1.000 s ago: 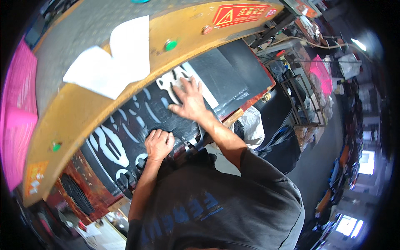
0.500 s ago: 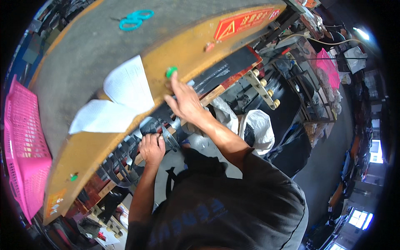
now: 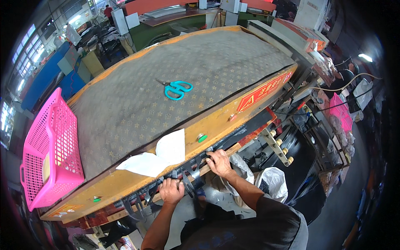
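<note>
My left hand (image 3: 171,191) is closed over the pale wooden rail (image 3: 205,169) along the front of the machine's lower bed. To its right, my right hand (image 3: 219,162) curls its fingers over the same rail. Black cut strips (image 3: 192,171) lie along the bed between and beside my hands, some looping down over the edge. The bed's inner part is hidden under the yellow machine beam (image 3: 221,132). A green push button (image 3: 201,137) sits on the beam's front face, above my right hand. White paper sheets (image 3: 170,150) hang on that face above my left hand.
Turquoise-handled scissors (image 3: 178,89) lie on the patterned grey cover (image 3: 137,108) atop the machine. A pink plastic basket (image 3: 68,183) stands at its left end. White sacks (image 3: 273,183) stand on the floor at right, near a roller bracket (image 3: 278,146) and a metal rack (image 3: 318,133).
My right hand has come down from the green button onto the rail. My left hand stays at the rail. The view has tilted up, showing more of the machine's top and the workshop behind.
</note>
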A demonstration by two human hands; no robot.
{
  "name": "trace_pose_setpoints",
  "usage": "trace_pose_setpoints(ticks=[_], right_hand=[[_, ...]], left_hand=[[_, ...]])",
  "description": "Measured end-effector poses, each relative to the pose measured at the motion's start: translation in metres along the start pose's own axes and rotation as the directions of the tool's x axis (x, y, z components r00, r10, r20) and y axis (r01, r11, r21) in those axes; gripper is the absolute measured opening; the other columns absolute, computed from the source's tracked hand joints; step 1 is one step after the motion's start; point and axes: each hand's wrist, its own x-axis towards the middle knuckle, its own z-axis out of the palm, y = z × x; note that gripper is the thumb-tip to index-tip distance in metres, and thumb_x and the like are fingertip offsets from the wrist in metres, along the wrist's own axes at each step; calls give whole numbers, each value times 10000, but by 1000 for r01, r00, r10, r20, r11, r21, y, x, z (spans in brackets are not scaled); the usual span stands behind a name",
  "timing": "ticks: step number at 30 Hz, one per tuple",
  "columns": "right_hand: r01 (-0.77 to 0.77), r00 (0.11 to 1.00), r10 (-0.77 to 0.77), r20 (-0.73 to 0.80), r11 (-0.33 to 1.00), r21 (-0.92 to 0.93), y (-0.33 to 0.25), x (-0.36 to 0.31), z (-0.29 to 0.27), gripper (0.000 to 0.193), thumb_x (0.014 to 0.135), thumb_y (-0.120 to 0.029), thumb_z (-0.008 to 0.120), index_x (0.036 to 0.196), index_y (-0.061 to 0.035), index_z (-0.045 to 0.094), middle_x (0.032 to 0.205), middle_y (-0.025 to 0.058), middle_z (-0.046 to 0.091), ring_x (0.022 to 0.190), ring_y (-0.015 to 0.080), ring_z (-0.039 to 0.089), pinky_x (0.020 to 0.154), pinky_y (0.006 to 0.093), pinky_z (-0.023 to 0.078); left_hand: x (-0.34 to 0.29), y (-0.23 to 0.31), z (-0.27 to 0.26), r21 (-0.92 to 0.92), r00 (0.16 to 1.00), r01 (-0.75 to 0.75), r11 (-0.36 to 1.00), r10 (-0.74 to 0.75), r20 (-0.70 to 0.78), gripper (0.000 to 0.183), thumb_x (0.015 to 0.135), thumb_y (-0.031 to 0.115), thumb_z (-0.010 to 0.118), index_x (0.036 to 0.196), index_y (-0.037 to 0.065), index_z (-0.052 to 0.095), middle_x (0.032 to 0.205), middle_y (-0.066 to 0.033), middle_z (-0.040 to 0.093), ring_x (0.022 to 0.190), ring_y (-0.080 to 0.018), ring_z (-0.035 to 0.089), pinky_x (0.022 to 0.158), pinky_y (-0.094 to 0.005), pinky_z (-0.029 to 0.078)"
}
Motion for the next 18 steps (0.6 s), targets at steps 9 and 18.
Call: trace_pose_setpoints(ticks=[9,18], right_hand=[[31,1000,-31,-7,999,-15,2,-28,-2,146,929,-209,757,892,-70,733,893,125,680,920,381,616,865,482,502],[-149,985,155,74,986,-73,-43,-12,-77,487,907,-332,784,1302,-55,715,1330,218,666,1256,421,609,1085,497,485]], left_hand=[[-26,15,-1,-136,999,53,989,-51,13,187,869,305,738,904,121,729,922,-71,653,925,-315,626,814,-471,459],[-42,101,-53,-342,986,-134,930,91,-141,73,828,171,761,828,104,732,955,-23,727,1061,-299,632,995,-500,449]])
